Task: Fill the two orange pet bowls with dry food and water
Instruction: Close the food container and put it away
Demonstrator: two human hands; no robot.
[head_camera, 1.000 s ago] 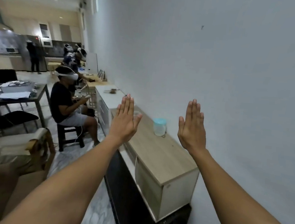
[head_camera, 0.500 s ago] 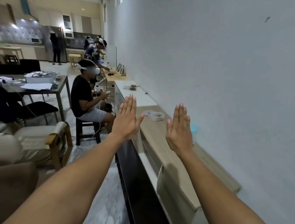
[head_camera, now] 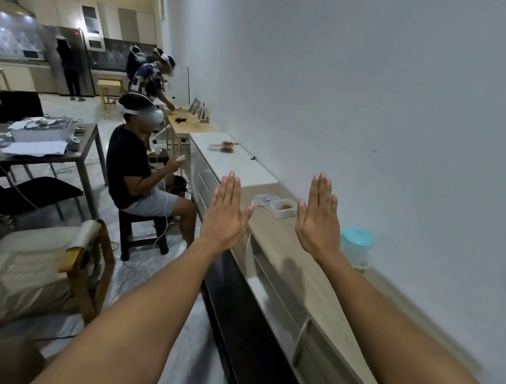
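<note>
My left hand (head_camera: 224, 214) and my right hand (head_camera: 318, 219) are both stretched out in front of me, flat, fingers together, holding nothing. They hover over a long wooden cabinet top (head_camera: 289, 256) along the wall. Between the hands, farther back, stands a small clear plastic container (head_camera: 283, 208) with brown dry food in it, its lid (head_camera: 264, 199) lying beside it. A clear jug with a turquoise lid (head_camera: 356, 247) stands just right of my right hand, by the wall. No orange bowls are in view.
A seated person in a black shirt (head_camera: 134, 169) sits on a stool left of the cabinet. An armchair (head_camera: 40, 265) stands at lower left, a grey table (head_camera: 41, 145) with papers behind it. More people stand farther back in the kitchen area.
The view has swung left along the wall and closer to the cabinet. The food container and jug now show between and beside my hands. Both hands stay raised and flat.
</note>
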